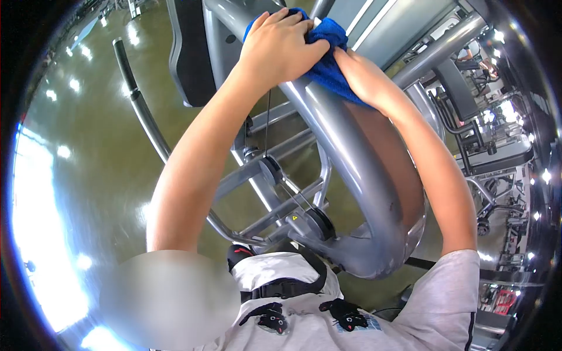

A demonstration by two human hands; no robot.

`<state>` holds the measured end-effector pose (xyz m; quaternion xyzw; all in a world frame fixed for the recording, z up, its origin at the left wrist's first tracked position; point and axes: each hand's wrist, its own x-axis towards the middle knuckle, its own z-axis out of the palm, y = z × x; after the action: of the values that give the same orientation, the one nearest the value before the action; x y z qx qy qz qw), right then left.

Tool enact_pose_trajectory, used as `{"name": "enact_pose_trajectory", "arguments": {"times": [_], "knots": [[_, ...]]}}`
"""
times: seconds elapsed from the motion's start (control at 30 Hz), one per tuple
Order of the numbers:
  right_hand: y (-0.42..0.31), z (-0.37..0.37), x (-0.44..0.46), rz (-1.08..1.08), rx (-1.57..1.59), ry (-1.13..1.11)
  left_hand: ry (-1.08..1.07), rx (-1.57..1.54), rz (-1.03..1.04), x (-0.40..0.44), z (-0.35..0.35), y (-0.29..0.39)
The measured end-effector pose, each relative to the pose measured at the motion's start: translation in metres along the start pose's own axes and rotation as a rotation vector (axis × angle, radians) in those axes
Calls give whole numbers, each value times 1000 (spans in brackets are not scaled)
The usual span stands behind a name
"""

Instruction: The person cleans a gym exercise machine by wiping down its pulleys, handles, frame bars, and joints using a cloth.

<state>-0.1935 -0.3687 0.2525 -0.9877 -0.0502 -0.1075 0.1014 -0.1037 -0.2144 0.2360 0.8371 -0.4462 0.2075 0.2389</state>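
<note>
A blue cloth (331, 75) is draped over the upper part of a thick grey metal tube (345, 146) of a gym machine. My left hand (285, 48) presses on the cloth from above, its fingers curved over the tube and its thumb pointing right. On the tube's right side, my right hand (364, 81) holds the cloth; its fingertips are hidden in the folds. Both forearms reach up to the tube from below. Near the left hand is a dark pad (193, 58) of the machine.
Under the tube are cable pulleys (319, 223) and grey frame bars (275, 213). A handle bar (140, 99) rises at the left above the shiny green floor (99, 158). More gym machines (468, 128) stand to the right. Bright windows (41, 234) are at far left.
</note>
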Motion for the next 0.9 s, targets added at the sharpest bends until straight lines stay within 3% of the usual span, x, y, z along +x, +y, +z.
{"name": "enact_pose_trajectory", "arguments": {"times": [0.1,0.27,0.37,0.43,0.53,0.6,0.7,0.77,0.9], "knots": [[3,7,29,184,223,-29,236,-59,-89,11,11,-5],[36,21,62,-122,-124,70,202,23,-43,16,5,-10],[48,29,73,-88,-84,76,262,54,-67,25,20,-20],[33,15,69,-94,-514,8,245,29,-95,26,19,-17],[87,32,85,-100,-518,80,205,23,-126,22,14,-13],[81,32,76,-42,-503,74,176,33,-125,18,14,-12],[80,32,66,-151,-377,135,236,3,-141,11,18,-13],[41,22,39,103,-29,124,258,-77,-68,-3,16,-14],[-20,1,3,291,107,39,386,-287,-14,-40,22,-11]]}}
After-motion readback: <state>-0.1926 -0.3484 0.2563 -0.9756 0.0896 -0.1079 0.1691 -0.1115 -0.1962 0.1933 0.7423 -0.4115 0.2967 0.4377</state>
